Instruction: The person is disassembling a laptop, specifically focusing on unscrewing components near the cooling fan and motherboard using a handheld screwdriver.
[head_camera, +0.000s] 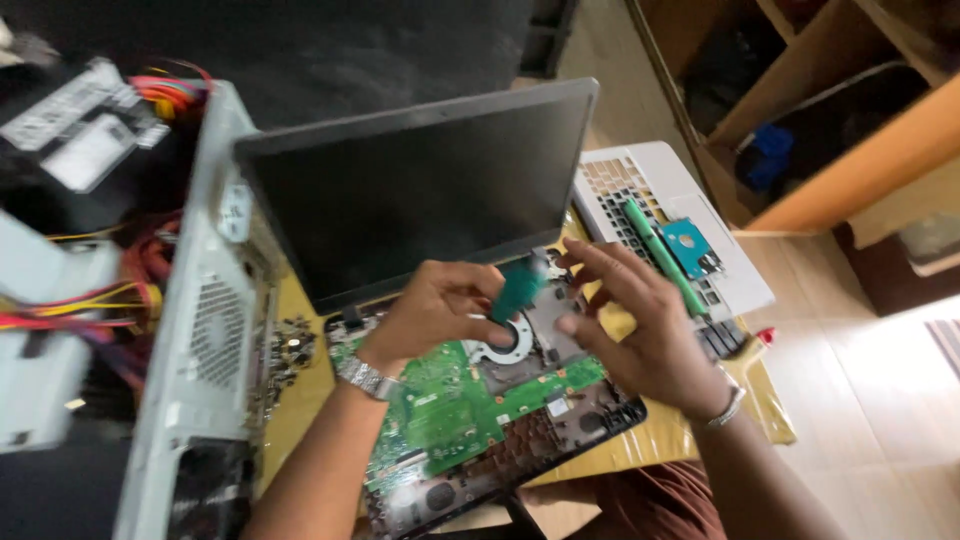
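Observation:
An opened laptop lies before me with its green motherboard (450, 405) bare and its dark screen (410, 190) tilted up. My left hand (435, 310) is closed on a small blurred green part (518, 288) just above the round fan opening (505, 345). Beside it, my right hand (640, 325) hovers with fingers spread over the laptop's right hinge area; it holds nothing that I can see.
A white keyboard cover (650, 205) lies at the right, with a green stick (665, 255) and a blue drive (688, 245) on it. A white desktop case (205, 330) with coloured wires stands at the left. Loose screws (290, 350) lie beside it. Wooden shelves (830, 120) are behind.

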